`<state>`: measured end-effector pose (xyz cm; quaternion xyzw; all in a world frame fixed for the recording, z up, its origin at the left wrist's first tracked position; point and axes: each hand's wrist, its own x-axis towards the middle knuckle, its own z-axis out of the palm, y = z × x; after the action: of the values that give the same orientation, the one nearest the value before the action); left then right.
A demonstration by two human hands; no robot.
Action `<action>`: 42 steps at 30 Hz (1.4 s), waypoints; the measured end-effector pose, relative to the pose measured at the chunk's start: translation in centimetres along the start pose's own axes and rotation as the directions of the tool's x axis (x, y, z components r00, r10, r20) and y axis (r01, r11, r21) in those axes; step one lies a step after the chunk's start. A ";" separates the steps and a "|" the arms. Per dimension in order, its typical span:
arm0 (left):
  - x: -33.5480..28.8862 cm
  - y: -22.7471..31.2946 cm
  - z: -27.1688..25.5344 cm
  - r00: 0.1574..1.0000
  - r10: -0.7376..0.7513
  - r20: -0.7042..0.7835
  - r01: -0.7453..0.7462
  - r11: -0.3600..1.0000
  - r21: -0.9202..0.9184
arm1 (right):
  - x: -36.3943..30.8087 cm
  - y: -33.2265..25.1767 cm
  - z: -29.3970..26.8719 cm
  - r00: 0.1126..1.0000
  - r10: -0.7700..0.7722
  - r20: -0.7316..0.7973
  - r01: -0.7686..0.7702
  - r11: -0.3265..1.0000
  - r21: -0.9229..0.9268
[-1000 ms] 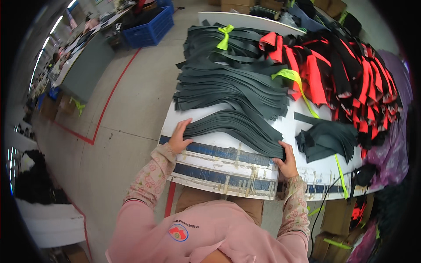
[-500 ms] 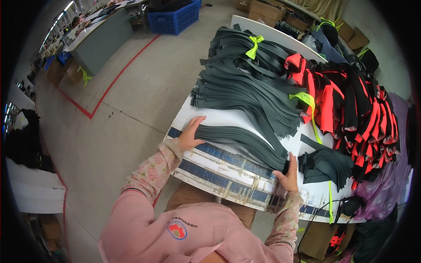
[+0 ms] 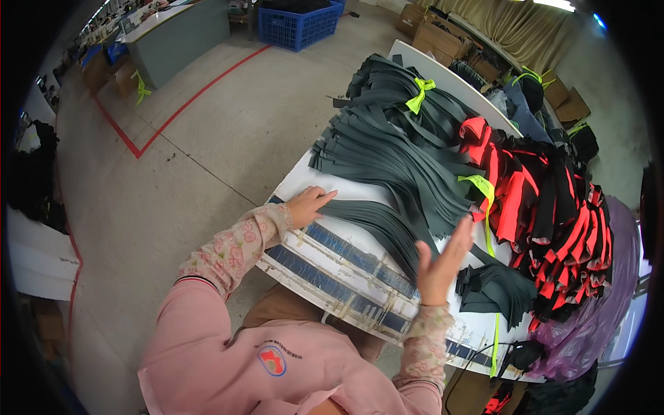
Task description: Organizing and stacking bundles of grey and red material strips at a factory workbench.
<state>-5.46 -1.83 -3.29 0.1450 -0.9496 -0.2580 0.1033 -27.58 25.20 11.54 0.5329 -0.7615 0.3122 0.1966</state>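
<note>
Along the near side of the white tabletop lies a stack of dark grey-green fabric strips. My left hand is at the stack's left end, fingers stretched out and thumb apart. Over the stack's right end, my right hand is raised with its fingers extended and thumb spread, holding nothing. Behind is a larger pile of the same strips, with a neon-yellow tie knotted on its far part. A smaller bundle of strips sits to the right of my right hand.
Red-and-black fabric pieces heap along the table's right side, beside purple plastic. A neon-yellow ribbon runs down between the piles. Worn blue tape covers the near edge. A blue crate stands on the floor beyond.
My right hand has lifted away from the stack's right end, its fingers now pointing up and right. My left hand stays at the left end, fingers now reaching inward. The whole view has shifted.
</note>
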 end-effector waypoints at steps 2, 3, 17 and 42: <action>-0.2 -0.4 -0.2 1.000 -0.001 -0.025 0.000 0.999 -0.032 | 1.2 -3.9 3.6 0.986 -0.165 -0.018 0.165 0.985 0.040; 0.2 -0.3 -0.1 1.000 0.014 -0.024 -0.015 1.000 -0.025 | 1.5 -4.8 5.6 0.974 -0.206 0.095 0.204 0.979 0.024; 0.3 4.0 -3.2 0.980 -0.147 0.131 0.101 0.948 0.302 | 1.0 -6.1 15.1 0.774 -0.261 0.577 0.335 0.942 -0.024; 4.9 23.7 -19.6 0.686 0.656 -0.315 -0.638 0.335 -0.693 | 9.1 -5.5 -6.0 0.724 -0.516 0.458 -0.627 -0.217 0.748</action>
<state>-10.04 7.11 26.17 -0.3036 -0.7262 -0.5693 0.2375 -25.85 21.76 23.09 0.4959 -0.2444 0.5657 -0.6119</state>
